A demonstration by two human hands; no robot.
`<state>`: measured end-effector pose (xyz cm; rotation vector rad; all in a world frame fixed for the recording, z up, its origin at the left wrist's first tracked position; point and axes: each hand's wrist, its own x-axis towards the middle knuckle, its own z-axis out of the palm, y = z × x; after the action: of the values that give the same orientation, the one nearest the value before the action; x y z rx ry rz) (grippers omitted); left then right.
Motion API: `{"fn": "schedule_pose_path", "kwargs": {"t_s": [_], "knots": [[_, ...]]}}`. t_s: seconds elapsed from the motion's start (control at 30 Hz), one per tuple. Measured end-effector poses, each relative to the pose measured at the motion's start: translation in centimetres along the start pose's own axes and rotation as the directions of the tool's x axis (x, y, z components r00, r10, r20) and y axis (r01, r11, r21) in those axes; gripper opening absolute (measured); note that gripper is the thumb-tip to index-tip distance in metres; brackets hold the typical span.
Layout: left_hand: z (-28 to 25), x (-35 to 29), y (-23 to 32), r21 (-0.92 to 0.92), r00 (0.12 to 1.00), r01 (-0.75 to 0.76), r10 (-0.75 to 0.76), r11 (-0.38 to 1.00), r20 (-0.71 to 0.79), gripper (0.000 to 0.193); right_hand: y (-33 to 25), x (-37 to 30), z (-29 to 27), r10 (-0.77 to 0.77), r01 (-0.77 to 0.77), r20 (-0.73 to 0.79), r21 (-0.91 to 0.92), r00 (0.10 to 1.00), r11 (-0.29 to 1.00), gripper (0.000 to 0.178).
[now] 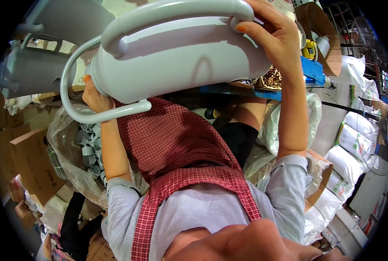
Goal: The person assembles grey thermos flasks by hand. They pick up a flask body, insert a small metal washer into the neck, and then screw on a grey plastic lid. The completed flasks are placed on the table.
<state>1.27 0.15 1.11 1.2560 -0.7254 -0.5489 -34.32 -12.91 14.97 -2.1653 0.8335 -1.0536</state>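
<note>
A large light-grey plastic thermos jug (172,63) lies sideways in front of my chest, above my lap. It has a thick side handle (176,14) along its upper side and a thin curved carrying handle (67,82) looping round its left end. My left hand (97,96) grips the narrower left end, thumb showing and the other fingers mostly hidden behind. At the right end, my right hand (276,35) holds the jug, its thumb beside the root of the side handle. Some of the right fingers are hidden.
More grey jugs (67,21) stand at the upper left. A clear bag of small grey parts (89,150) sits left of my lap. Copper-coloured screws (272,78) lie beyond the jug, near a blue tool (313,71). White sacks (355,141) and a fan (379,161) are at right.
</note>
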Motion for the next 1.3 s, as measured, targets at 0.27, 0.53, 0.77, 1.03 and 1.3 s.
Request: {"fn": "schedule_pose_path", "kwargs": {"t_s": [0.27, 0.53, 0.77, 1.03, 1.3], "knots": [[-1.0, 0.3, -0.9, -0.041, 0.991, 0.049, -0.053, 0.998, -0.122, 0.038, 0.1, -1.3, 0.2, -0.099, 0.084, -0.043, -0.270, 0.994, 0.959, 0.037], [0.1, -0.4, 0.0, 0.287, 0.998, -0.063, 0.060, 0.956, 0.018, 0.049, 1.5, -2.2, 1.2, -0.223, 0.174, -0.187, -0.249, 0.957, 0.953, 0.035], [0.3, -1.6, 5.7, 0.507, 0.942, -0.238, 0.069, 0.829, 0.330, 0.059, 2.3, -2.2, 1.3, -0.211, 0.177, -0.191, -0.178, 0.959, 0.968, 0.031], [4.0, -7.1, 7.4, 0.299, 0.990, -0.115, 0.134, 0.947, -0.042, 0.067, 0.8, -10.8, -0.9, -0.099, -0.010, -0.417, -0.252, 0.904, 0.968, 0.047], [0.9, -3.4, 7.8, 0.232, 0.992, -0.120, 0.111, 0.965, 0.052, 0.062, 7.0, -64.0, -18.3, 0.074, -1.000, -0.997, -0.006, 0.007, 0.018, 0.070]]}}
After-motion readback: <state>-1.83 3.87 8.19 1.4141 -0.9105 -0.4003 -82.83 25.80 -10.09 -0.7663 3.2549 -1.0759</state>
